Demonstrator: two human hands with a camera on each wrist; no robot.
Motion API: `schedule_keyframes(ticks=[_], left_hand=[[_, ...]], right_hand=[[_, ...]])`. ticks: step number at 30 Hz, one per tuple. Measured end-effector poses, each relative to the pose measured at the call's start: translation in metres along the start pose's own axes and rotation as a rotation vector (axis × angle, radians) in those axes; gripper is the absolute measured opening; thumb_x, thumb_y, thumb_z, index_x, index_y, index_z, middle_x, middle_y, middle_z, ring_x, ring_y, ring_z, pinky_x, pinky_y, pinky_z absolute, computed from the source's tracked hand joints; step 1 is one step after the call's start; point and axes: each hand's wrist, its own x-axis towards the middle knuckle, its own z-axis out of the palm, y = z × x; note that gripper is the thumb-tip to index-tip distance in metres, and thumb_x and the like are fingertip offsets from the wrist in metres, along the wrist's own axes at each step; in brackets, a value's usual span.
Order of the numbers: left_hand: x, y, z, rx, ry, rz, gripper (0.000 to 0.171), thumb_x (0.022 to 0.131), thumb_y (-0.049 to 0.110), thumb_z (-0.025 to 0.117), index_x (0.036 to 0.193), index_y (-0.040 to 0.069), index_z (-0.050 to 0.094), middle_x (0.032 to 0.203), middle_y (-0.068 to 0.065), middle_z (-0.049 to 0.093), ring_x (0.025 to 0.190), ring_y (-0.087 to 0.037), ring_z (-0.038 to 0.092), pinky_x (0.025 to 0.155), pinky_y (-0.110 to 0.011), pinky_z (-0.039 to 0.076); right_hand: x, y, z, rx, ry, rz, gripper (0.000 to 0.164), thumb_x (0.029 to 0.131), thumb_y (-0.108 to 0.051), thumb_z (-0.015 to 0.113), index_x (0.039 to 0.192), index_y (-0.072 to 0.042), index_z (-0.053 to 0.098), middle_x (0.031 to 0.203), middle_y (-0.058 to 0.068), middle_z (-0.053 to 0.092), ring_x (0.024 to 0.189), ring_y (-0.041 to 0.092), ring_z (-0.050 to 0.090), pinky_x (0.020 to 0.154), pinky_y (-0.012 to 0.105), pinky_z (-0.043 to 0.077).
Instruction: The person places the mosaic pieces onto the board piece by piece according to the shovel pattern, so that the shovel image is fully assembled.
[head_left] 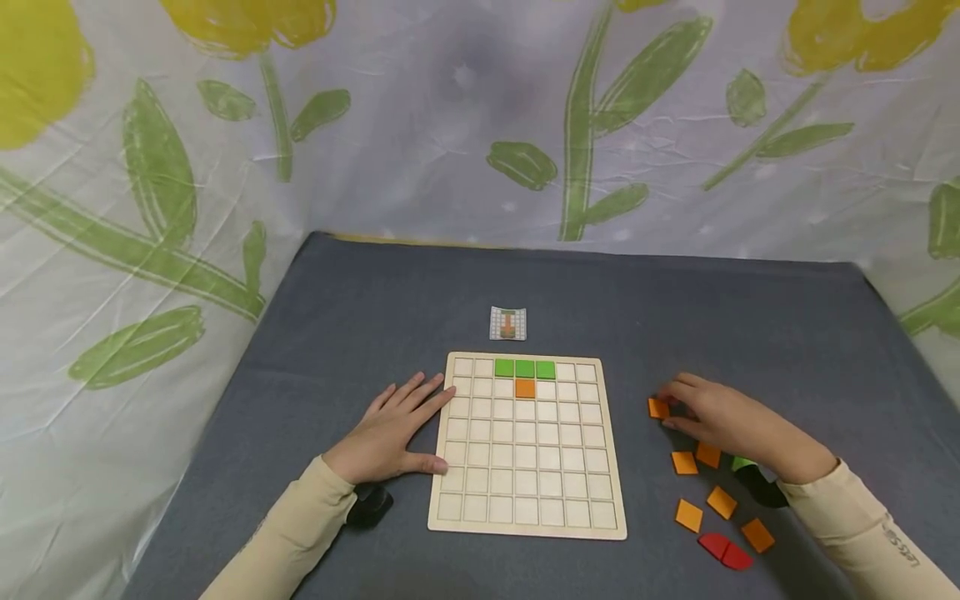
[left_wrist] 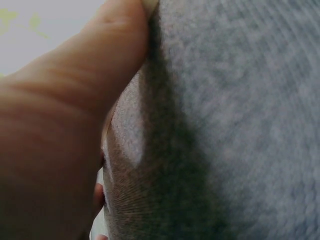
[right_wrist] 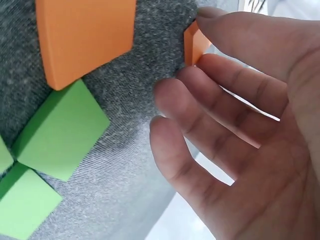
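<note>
My left hand point(head_left: 386, 433) lies with its fingers spread on the cloth, its thumb and a fingertip on the left edge of a wooden grid board point(head_left: 527, 531). In the left wrist view the left hand point(left_wrist: 55, 120) shows close up. Three green square tiles point(head_left: 525, 368) sit in the board's top row, with one orange tile point(head_left: 525, 388) below the middle one. Right of the board, my right hand point(head_left: 723, 421) pinches an orange square tile point(head_left: 657, 408) between thumb and fingertips. In the right wrist view this orange tile point(right_wrist: 195, 45) shows partly behind the thumb.
Loose orange tiles point(head_left: 689, 515) lie on the dark cloth point(head_left: 360, 317) near my right forearm. Two red rounded pieces point(head_left: 726, 552) are below them. Green tiles point(right_wrist: 62, 132) lie partly hidden under my right wrist. A small pattern card point(head_left: 507, 323) lies behind the board.
</note>
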Motion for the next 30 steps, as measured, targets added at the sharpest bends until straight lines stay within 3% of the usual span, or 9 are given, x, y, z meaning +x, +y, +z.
schedule_keyframes(ticks=[12,17,21,30], left_hand=[[-0.001,0.001,-0.001,0.000,0.008,0.002,0.097,0.076,0.062,0.068,0.153,0.020,0.027,0.158,-0.009,0.023,0.146,-0.034,0.016,0.113,-0.061,0.013],[-0.002,0.002,-0.002,-0.006,0.003,-0.002,0.096,0.076,0.062,0.068,0.153,0.020,0.027,0.158,-0.009,0.024,0.146,-0.034,0.016,0.113,-0.061,0.013],[-0.002,0.002,-0.002,-0.007,0.003,-0.001,0.095,0.077,0.062,0.067,0.153,0.020,0.028,0.158,-0.009,0.024,0.146,-0.035,0.016,0.112,-0.061,0.014],[-0.002,0.003,-0.003,-0.011,0.003,0.005,0.095,0.077,0.059,0.069,0.153,0.019,0.027,0.158,-0.009,0.023,0.146,-0.035,0.016,0.113,-0.061,0.013]], right_hand=[[0.001,0.004,0.005,-0.053,0.081,-0.050,0.026,0.082,-0.012,0.076,0.105,-0.009,0.065,0.098,-0.002,0.059,0.075,0.002,0.056,0.061,0.020,0.050],[0.005,-0.001,0.003,-0.053,0.086,-0.032,0.024,0.084,-0.013,0.074,0.106,-0.011,0.065,0.098,-0.004,0.059,0.076,0.003,0.056,0.063,0.022,0.051],[0.013,-0.009,0.001,-0.046,0.089,-0.032,0.022,0.086,-0.015,0.072,0.107,-0.012,0.065,0.098,-0.005,0.058,0.077,0.004,0.057,0.064,0.023,0.051],[0.041,-0.032,0.003,-0.041,0.126,-0.137,0.025,0.084,-0.014,0.075,0.106,-0.008,0.066,0.094,-0.001,0.058,0.072,0.004,0.052,0.060,0.019,0.047]])
